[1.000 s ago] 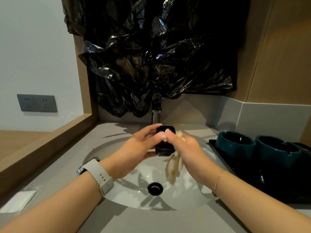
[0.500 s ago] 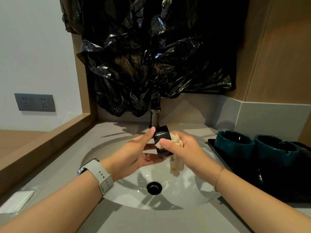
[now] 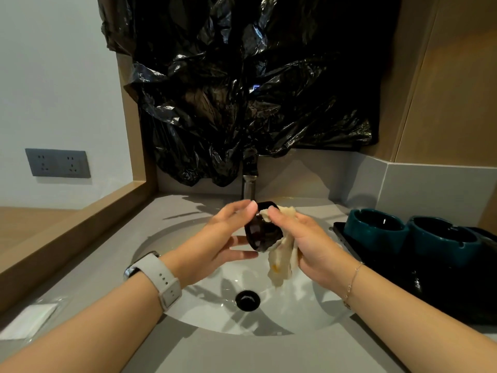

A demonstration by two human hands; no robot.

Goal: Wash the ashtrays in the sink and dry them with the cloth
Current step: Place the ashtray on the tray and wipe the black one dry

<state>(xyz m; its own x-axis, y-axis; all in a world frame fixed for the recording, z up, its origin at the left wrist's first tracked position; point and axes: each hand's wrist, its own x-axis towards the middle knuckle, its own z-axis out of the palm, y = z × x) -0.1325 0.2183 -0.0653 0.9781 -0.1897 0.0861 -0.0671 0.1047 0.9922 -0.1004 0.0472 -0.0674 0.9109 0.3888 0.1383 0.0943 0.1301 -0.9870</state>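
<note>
Glossy black ashtray (image 3: 265,234), limp pale cloth (image 3: 282,262), smooth white glazed sink (image 3: 309,313), matt grey counter (image 3: 242,354), crinkled shiny black plastic sheet (image 3: 242,90).

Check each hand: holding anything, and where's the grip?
Left hand grips the black ashtray by its rim and underside; right hand pinches the cloth against it.

black plastic sheet (image 3: 242,84), wall socket (image 3: 57,162), tray (image 3: 349,246)
</note>
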